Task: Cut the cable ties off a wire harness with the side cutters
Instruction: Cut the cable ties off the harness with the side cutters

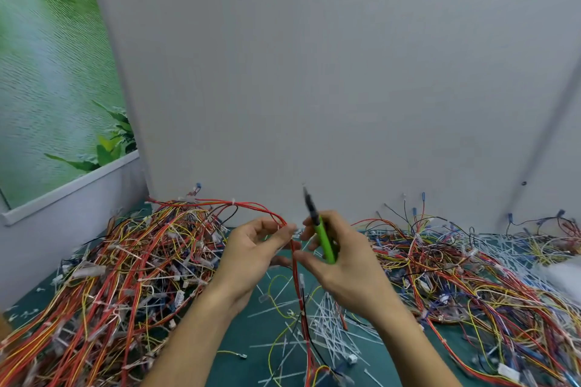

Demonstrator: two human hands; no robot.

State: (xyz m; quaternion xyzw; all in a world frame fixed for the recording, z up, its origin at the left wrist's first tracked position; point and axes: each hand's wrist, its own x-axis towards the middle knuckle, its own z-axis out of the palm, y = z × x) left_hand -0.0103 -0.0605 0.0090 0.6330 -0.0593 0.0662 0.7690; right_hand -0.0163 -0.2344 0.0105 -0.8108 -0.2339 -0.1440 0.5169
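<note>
Wire harness (296,276) of red strands is hanging between my hands above the green mat (242,336); my left hand (251,250) is pinching it near the top, while my right hand (345,264) is gripping the green-handled side cutters (323,239), tips pointing up, just beside it
</note>
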